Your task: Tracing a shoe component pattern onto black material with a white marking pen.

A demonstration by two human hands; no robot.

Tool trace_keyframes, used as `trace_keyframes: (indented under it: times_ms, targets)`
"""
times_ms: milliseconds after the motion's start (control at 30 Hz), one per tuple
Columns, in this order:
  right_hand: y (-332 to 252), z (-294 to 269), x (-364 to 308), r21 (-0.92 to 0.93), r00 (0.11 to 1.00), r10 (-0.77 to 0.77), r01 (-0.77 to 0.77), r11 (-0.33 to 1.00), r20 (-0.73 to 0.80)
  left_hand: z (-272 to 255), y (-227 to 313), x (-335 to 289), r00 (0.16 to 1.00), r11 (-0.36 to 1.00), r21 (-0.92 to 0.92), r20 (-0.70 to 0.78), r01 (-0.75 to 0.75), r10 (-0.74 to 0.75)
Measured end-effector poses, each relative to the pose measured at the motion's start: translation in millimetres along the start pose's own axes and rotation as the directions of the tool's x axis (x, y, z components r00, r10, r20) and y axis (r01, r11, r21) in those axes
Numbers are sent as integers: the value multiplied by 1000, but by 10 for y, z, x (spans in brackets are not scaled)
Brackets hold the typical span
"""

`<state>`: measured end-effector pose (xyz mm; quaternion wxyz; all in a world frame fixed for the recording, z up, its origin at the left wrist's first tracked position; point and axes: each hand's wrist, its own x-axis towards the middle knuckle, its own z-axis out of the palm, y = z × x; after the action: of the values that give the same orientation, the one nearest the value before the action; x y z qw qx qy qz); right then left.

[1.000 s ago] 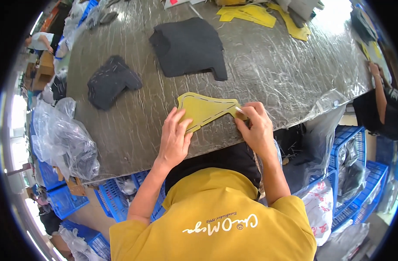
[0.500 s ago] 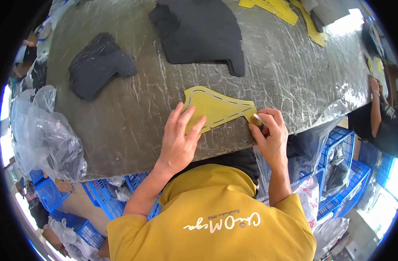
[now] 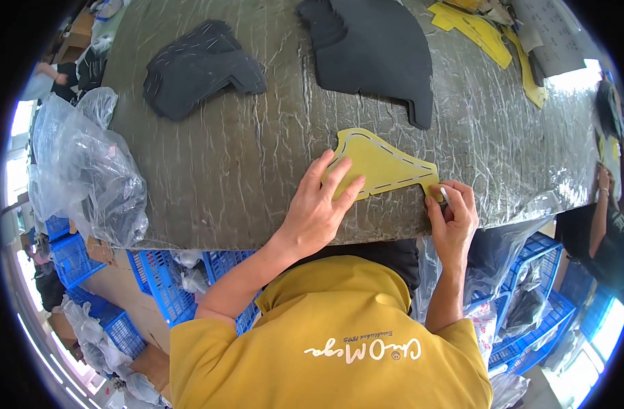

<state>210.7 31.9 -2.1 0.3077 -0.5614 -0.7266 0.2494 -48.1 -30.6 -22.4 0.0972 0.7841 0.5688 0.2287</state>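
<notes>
A yellow pattern template (image 3: 383, 163) with dashed slots along its edges lies flat near the front of the dark, wrinkled table (image 3: 216, 170). Spread fingers of my left hand (image 3: 315, 208) press on its left end. At the narrow right end, my right hand (image 3: 456, 221) is closed around a thin white pen (image 3: 445, 195), whose tip is hidden by the fingers. Beyond the template are a stack of black cut pieces (image 3: 380, 58) and, to the left, a smaller black pile (image 3: 196, 71) with pale threads or marks on it.
More yellow templates (image 3: 479, 34) lie at the far right. Clear plastic bags (image 3: 87, 170) hang over the table's left edge. Blue crates (image 3: 163, 286) stand below on the left, with other blue crates (image 3: 543, 327) on the right. Another person's arm (image 3: 600, 211) shows at the right edge.
The whole view has shifted, so the table and its pieces sit further right and higher. Both hands stay at the same ends of the template, the right still holding the pen.
</notes>
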Motion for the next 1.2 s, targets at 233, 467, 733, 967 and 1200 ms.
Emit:
trace_keyframes:
  times_ms: [233,467,733,967,1200]
  targets:
    - [-50,-36,33,-29,998,11,-10,1000,70,0,23,6,1000,999,48,-2,16,-16]
    - [-67,-52,46,-61,994,13,-7,998,106,-5,29,21,1000,999,37,-16,3,-2]
    - [-84,-48,40,-60,993,11,-5,998,114,14,2,19,999,997,71,-7,-40,41]
    - [-91,-56,33,-95,993,7,5,996,120,-29,8,50,998,994,92,21,-52,50]
    - [-59,-41,43,-91,993,7,4,996,117,-171,-23,182,986,990,35,103,-133,129]
